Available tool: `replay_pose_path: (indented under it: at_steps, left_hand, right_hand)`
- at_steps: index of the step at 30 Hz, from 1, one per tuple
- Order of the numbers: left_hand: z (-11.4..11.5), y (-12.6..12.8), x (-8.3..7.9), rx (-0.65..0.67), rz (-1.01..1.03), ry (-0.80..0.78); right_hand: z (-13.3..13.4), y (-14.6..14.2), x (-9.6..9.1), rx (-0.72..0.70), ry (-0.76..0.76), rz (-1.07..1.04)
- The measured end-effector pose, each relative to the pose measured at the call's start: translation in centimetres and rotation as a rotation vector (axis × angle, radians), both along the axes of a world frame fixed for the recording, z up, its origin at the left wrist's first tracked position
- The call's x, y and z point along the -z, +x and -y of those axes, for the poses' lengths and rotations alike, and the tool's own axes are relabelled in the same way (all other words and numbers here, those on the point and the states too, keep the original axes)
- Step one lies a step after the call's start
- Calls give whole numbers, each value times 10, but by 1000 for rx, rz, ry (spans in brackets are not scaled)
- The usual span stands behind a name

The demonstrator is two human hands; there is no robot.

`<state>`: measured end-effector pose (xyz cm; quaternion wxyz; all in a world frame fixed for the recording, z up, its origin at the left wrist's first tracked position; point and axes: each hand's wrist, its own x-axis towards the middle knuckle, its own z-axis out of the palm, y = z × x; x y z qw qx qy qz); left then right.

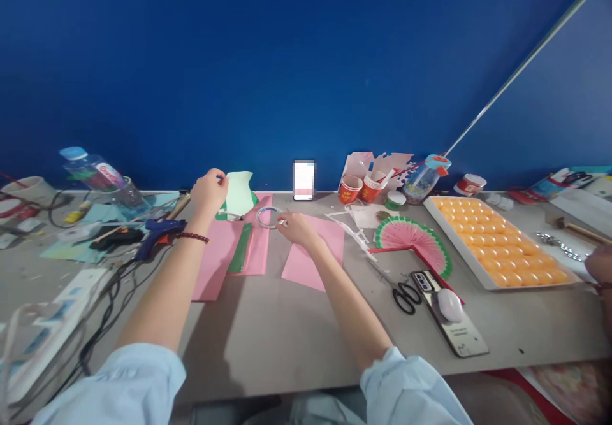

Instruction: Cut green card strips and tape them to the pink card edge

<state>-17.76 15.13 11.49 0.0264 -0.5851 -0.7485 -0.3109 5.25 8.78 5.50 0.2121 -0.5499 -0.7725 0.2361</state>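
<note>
My left hand [210, 192] is closed in a pinch at the left edge of a light green sheet of paper [240, 194], which stands partly lifted off the table. Darker green paper shows underneath it. The fingers of my right hand [297, 229] are closed on the rim of a clear ring, a roll of tape [261, 218]. Below the hands lie pink sheets of paper [210, 272] and a green folded strip [240, 250]. Another pink sheet [306, 266] lies under my right wrist.
A hot glue gun [162, 227], cables and a power strip [57, 323] are on the left. A phone [305, 181] leans against the blue wall. Rightward are paper cups [350, 189], a watermelon-coloured paper fan [415, 240], scissors [406, 297], a tray of orange balls [502, 240] and another person's hand [600, 262].
</note>
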Motion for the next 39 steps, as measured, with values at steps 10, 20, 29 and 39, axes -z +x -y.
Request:
replay_pose_path:
  at_steps: [10,20,29,39]
  left_hand:
    - [15,21,-2,313,734,269]
    - [64,59,7,344,1260,219]
    - [120,78,55,456,1211,-10]
    - [137,90,95,321,1230,-75]
  right_hand:
    - [-4,2,-1,39,3,-209]
    - [1,37,-14,-27,-328,-866]
    - [41,83,5,146,-320,-1001]
    - [91,92,34,305,-445,-1045]
